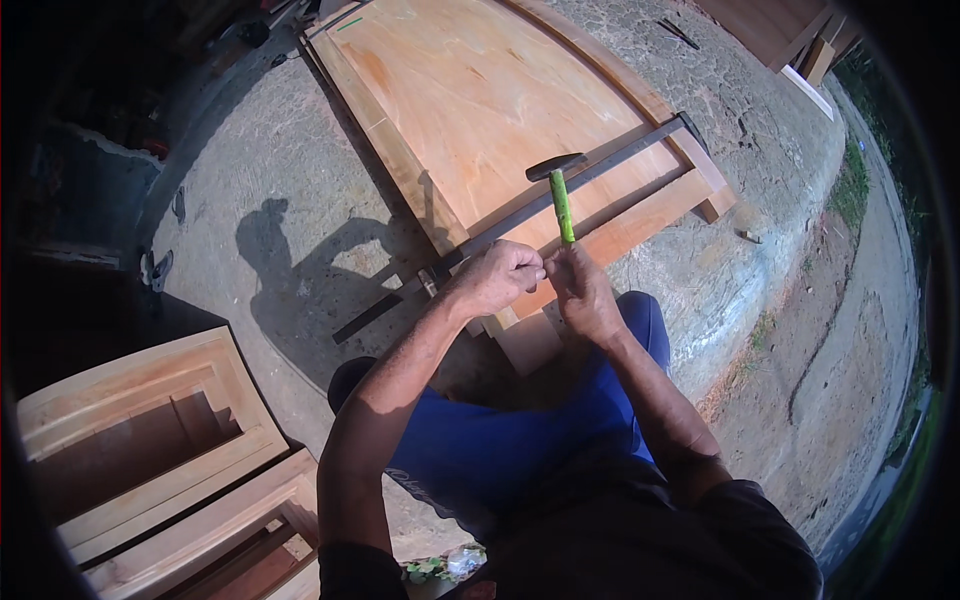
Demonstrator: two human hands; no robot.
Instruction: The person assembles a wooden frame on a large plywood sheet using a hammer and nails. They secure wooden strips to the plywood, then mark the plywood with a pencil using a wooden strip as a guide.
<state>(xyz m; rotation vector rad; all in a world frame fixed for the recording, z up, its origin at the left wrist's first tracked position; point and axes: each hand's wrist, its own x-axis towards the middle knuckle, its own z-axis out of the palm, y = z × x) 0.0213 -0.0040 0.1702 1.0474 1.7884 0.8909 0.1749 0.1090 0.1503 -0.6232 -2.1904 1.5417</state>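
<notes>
My right hand is closed around the lower end of a hammer with a green handle. Its dark head points up and away from me. Close beside it, my left hand has its fingers pinched together, fingertips meeting those of the right. Whatever they may pinch is too small to make out. Both hands are over the near end of a framed wooden panel that lies in front of me. A dark metal bar clamp runs across the panel, just beyond the hands.
Two wooden frames, a farther one and a nearer one, lie at the lower left. Rough concrete floor surrounds the panel. Boards are stacked at the far right, and dirt ground borders the concrete.
</notes>
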